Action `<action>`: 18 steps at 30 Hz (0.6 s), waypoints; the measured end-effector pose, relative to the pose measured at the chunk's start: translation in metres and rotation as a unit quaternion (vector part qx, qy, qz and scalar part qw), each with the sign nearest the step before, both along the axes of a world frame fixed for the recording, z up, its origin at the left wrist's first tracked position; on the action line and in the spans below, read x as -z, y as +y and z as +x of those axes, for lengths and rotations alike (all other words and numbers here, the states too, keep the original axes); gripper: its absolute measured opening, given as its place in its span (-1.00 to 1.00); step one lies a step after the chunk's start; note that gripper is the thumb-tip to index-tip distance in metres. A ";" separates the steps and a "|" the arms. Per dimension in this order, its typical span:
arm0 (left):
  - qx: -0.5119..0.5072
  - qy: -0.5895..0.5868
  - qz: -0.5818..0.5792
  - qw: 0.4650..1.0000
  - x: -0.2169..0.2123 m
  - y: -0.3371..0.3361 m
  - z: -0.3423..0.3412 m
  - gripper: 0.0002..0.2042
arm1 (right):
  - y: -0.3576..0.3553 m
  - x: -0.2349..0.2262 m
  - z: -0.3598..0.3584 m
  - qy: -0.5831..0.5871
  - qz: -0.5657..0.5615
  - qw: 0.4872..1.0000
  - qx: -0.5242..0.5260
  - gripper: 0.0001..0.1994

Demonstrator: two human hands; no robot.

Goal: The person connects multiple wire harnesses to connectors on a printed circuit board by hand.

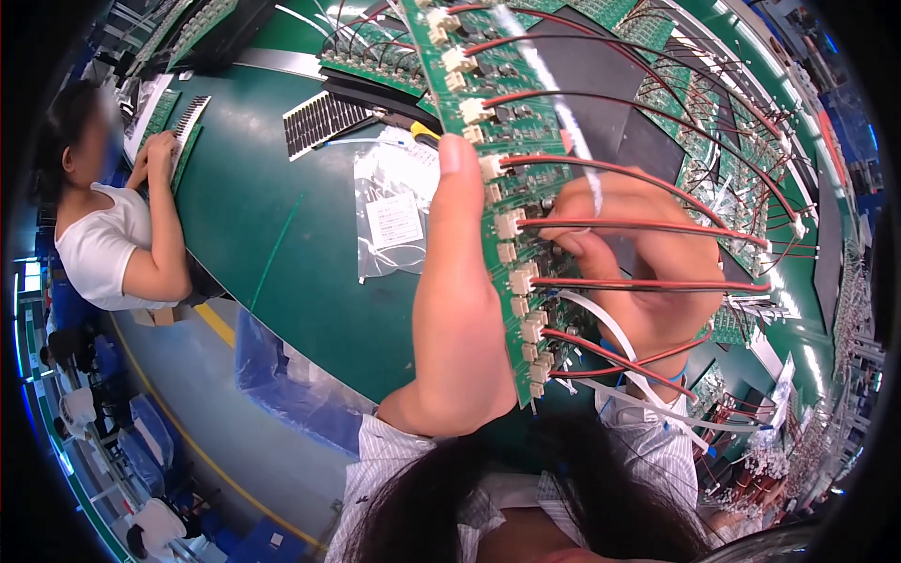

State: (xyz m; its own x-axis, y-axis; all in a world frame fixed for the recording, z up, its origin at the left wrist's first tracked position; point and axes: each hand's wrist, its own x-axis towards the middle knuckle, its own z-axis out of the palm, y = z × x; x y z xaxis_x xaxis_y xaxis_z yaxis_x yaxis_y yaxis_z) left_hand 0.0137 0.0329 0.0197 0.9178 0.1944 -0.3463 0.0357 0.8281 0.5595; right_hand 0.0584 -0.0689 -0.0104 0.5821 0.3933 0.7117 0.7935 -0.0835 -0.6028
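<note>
A long green circuit board panel [511, 136] is held up and tilted before me. My left hand [457, 319] is closed around its left edge, thumb lying along the border. Cream connectors [510, 223] line that edge, and red-and-black wire pairs [648, 223] stretch from them to the right. Behind those wires, my right hand [662, 244] pinches thumb and fingertips together close to the board's components. Whatever sits between these fingertips is too small to make out. A white strip [560, 103] runs down to the right fingers, and white flat cables [610, 324] hang below.
On the green table [310, 235] lie a clear plastic bag [394, 225], yellow-handled cutters [422, 131] and a sheet of black strips [324, 122]. More wired boards [704, 103] cover the right side. At the far left, another person [131, 216] handles boards.
</note>
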 end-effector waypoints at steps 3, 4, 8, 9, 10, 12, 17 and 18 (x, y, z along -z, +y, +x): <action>0.037 -0.080 0.034 0.996 -0.002 -0.002 -0.001 -0.52 | -0.005 0.003 0.000 -0.032 0.020 0.999 0.018 -0.88; 0.030 -0.072 0.049 0.996 0.000 0.000 -0.002 -0.51 | -0.003 0.004 -0.001 0.008 0.046 0.999 0.006 -0.84; 0.041 -0.077 0.040 0.995 0.003 0.005 -0.006 -0.50 | 0.005 0.008 -0.005 0.022 0.062 0.998 0.006 -0.83; 0.012 -0.056 0.047 0.997 0.002 0.003 -0.007 -0.49 | 0.005 0.008 -0.005 0.000 0.047 0.999 -0.011 -0.84; -0.008 -0.040 0.051 0.998 0.000 0.000 -0.006 -0.49 | 0.003 0.008 -0.004 -0.027 0.029 0.999 -0.020 -0.84; 0.019 -0.078 0.036 0.996 0.005 0.003 -0.005 -0.48 | 0.004 0.013 -0.002 -0.037 0.049 0.998 -0.015 -0.84; 0.005 -0.037 0.070 0.997 -0.003 0.001 -0.009 -0.44 | 0.004 0.008 -0.008 -0.026 0.049 0.998 0.005 -0.83; 0.035 -0.045 0.067 0.996 -0.003 0.001 -0.010 -0.44 | 0.001 0.003 -0.009 -0.041 0.041 0.998 0.017 -0.82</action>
